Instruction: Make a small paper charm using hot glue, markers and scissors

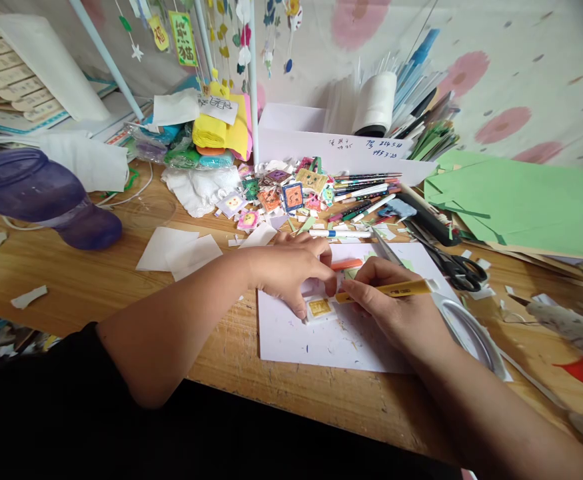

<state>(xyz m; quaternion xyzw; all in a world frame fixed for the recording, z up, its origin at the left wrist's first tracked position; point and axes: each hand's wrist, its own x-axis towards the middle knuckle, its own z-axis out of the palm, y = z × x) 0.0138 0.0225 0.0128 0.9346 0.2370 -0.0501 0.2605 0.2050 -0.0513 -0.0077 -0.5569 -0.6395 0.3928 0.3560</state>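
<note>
My right hand (pixel 406 313) grips a yellow marker (pixel 408 288), its tip end toward a small white paper card (pixel 320 308). A yellow-coloured square fills the card's middle. With thumb and index finger at the card's edges, my left hand (pixel 291 263) holds it down; its other fingers curl beyond. Under both hands lies a white sheet (pixel 291 343) with stray colour marks. An orange marker (pixel 346 264) rests just past my left fingers, near green paper scraps.
Beyond the sheet are decorated paper squares (pixel 292 197), pens (pixel 366 200) and scraps. Black-handled scissors (pixel 458 267) and a tape roll (pixel 471 337) sit at right, a glue gun (pixel 571 327) farther right. A purple cup (pixel 46 193) lies left; green sheets (pixel 536 200) are back right.
</note>
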